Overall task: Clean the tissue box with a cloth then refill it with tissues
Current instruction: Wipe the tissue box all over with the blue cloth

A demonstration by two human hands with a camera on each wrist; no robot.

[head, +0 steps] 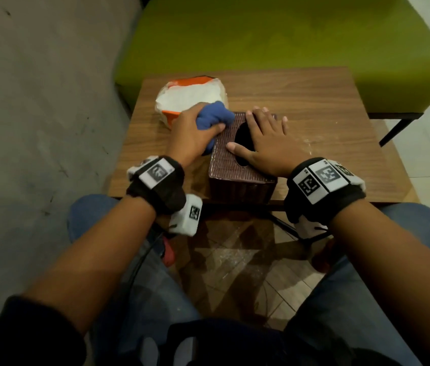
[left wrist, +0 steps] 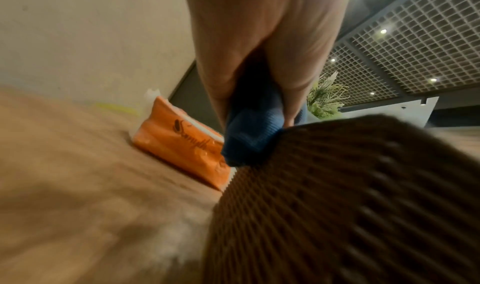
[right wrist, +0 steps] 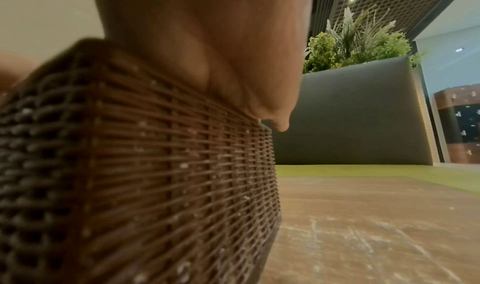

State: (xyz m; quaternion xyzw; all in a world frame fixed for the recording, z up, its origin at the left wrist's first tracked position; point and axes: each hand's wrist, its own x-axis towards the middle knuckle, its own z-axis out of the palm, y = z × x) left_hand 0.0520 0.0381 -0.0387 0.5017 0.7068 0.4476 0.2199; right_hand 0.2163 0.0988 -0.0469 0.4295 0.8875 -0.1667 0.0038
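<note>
A dark brown woven tissue box [head: 224, 165] with an oval slot on top stands on the small wooden table [head: 314, 107]. My left hand [head: 195, 130] grips a bunched blue cloth [head: 215, 117] and holds it against the box's top left far corner; the left wrist view shows the cloth [left wrist: 249, 136] touching the weave of the box [left wrist: 350, 196]. My right hand [head: 264, 138] lies flat on the box top with straight fingers, partly over the slot. In the right wrist view the palm [right wrist: 207, 52] rests on the box [right wrist: 155, 154]. An orange pack of white tissues [head: 190, 97] lies behind the left hand.
The orange tissue pack [left wrist: 182, 144] sits close to the box's left far side. A green upholstered bench [head: 288, 35] stands beyond the table. A grey wall [head: 37, 88] runs along the left. Dusty streaks mark the table [right wrist: 376, 226] right of the box.
</note>
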